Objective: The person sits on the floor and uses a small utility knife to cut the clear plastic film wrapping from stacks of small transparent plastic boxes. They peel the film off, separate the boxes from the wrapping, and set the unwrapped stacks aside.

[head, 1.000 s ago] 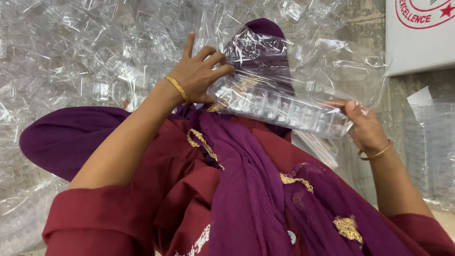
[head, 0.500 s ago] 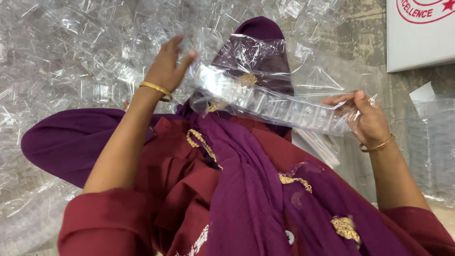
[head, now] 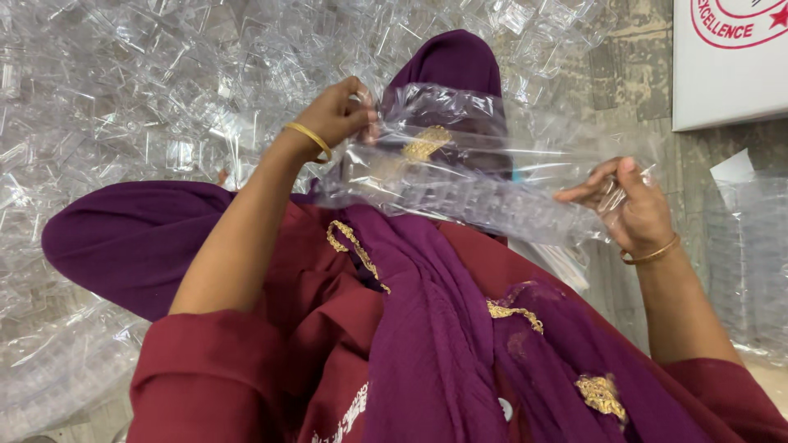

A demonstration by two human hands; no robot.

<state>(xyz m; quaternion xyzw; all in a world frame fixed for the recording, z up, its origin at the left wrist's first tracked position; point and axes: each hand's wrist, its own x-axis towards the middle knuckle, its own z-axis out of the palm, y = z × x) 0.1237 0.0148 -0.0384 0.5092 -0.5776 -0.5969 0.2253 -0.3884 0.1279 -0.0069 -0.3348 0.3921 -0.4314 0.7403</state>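
Gripping now, left hand [head: 332,115] pinches plastic bag [head: 492,176].

The floor [head: 611,74] is of grey boards and shows bare just above the fingers of the right hand [head: 628,205]. A large heap of clear plastic pieces [head: 148,107] lies directly on it, to the left of and beyond the fingers of the left hand [head: 332,115]. More clear plastic [head: 751,254] is stacked to the right of the right hand.

Left hand [head: 332,115], open-fingered a second ago, now pinches shut on the crinkled clear plastic bag's [head: 492,176] mouth; long transparent ridged plastic strip [head: 484,209] now fully sheathed inside.
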